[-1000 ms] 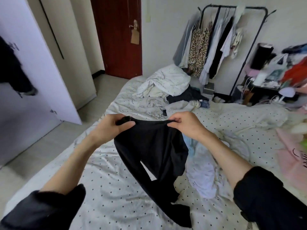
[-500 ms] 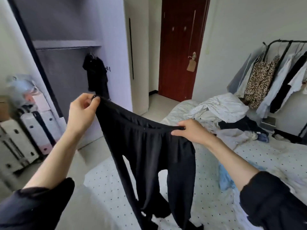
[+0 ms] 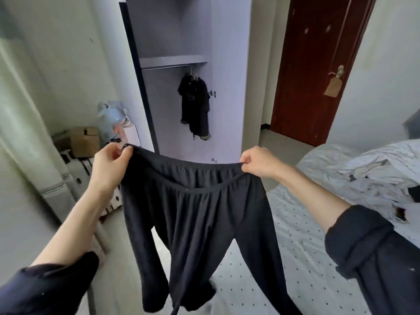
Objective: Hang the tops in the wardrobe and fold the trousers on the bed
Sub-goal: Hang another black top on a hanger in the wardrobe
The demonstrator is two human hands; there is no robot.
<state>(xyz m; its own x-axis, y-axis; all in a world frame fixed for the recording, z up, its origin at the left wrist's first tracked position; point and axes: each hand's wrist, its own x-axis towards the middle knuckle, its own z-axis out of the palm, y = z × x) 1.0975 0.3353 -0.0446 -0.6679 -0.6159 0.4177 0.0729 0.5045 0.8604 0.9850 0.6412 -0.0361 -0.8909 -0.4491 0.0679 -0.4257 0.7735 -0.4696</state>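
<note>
Pair of black, soft knit trousers with a gathered elastic waistband (image 3: 195,214) is held up in the air at the bedside, in front of the open pale-lilac wardrobe (image 3: 229,87); legs hang free, hems bunched low over the edge of the white dotted bed sheet (image 3: 302,235). Judged light, limp and stretchy: no stiffness, will sag and twist wherever unsupported, not slippery, not fragile. Best hold is the waistband at its two side ends, as now. Left hand (image 3: 109,169): fingers (image 3: 127,151) and thumb curled, pinching the left end of the band. Right hand (image 3: 259,162): fingers (image 3: 244,159) pinching the right end. Band sags slightly between the hands. One black top on a hanger (image 3: 195,108) hangs inside the wardrobe.
</note>
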